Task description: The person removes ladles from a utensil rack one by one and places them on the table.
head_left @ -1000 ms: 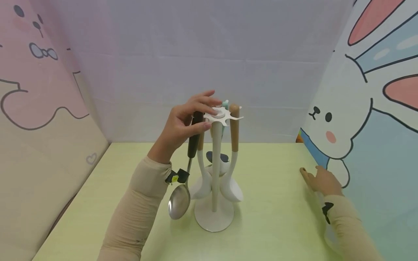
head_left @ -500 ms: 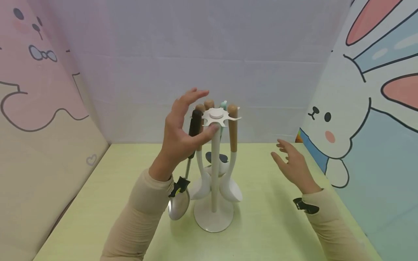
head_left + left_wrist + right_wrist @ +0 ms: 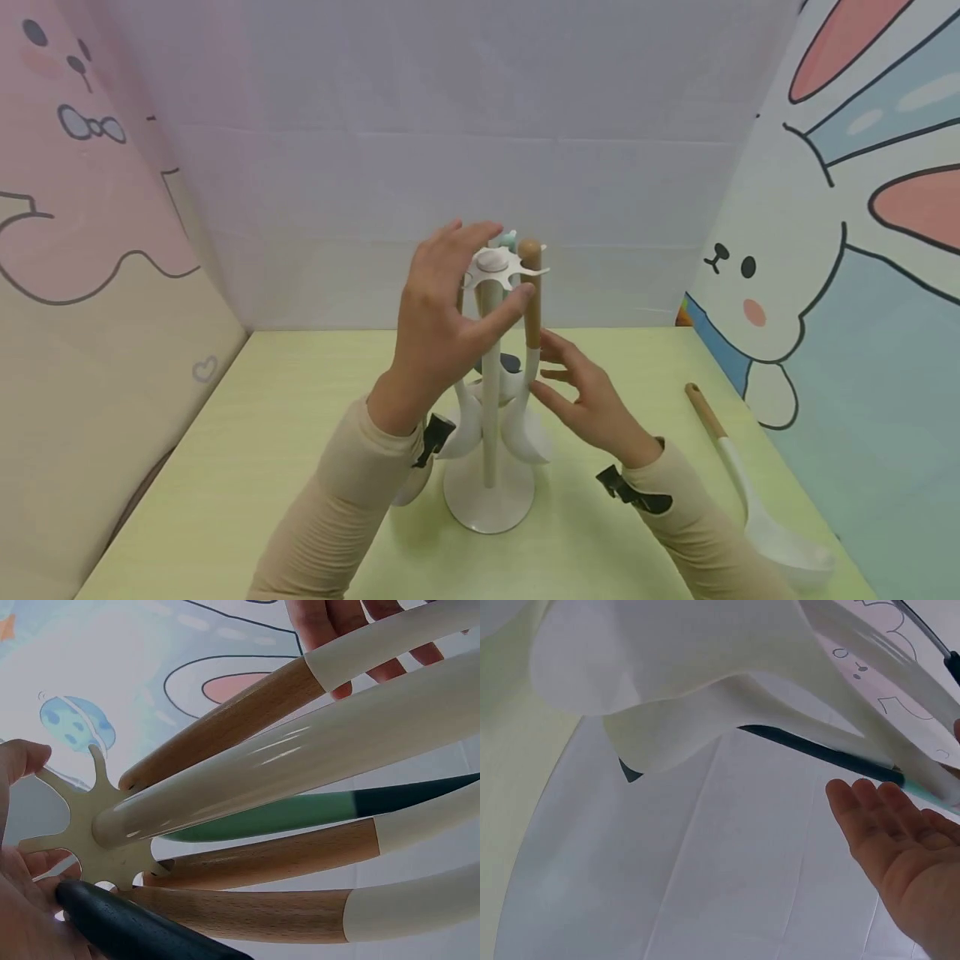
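Note:
A white utensil rack point(image 3: 489, 467) stands upright on the table. In the head view my left hand point(image 3: 442, 325) holds its top, thumb in front and fingers behind. The left wrist view shows the thumb tip at a prong of the star-shaped hanger point(image 3: 112, 862). My right hand point(image 3: 592, 404) is beside a hanging white ladle point(image 3: 527, 433) with a wooden handle point(image 3: 532, 308); its extended fingers hold nothing in the right wrist view. More wooden-handled utensils, a green-handled one point(image 3: 262, 819) and a black-handled metal spoon point(image 3: 142, 922) hang there. My left arm mostly hides the spoon.
At the table's right side lies a white utensil with a wooden handle point(image 3: 705, 410), its wide head point(image 3: 787, 550) toward me. Cartoon-printed panels flank the light green table point(image 3: 300, 433), and a pale cloth wall point(image 3: 600, 183) stands behind.
My right hand has left the white wooden-handled utensil on the right and come left to the rack. The left hand has shifted right over the rack's top, its thumb now near the right-hand handle.

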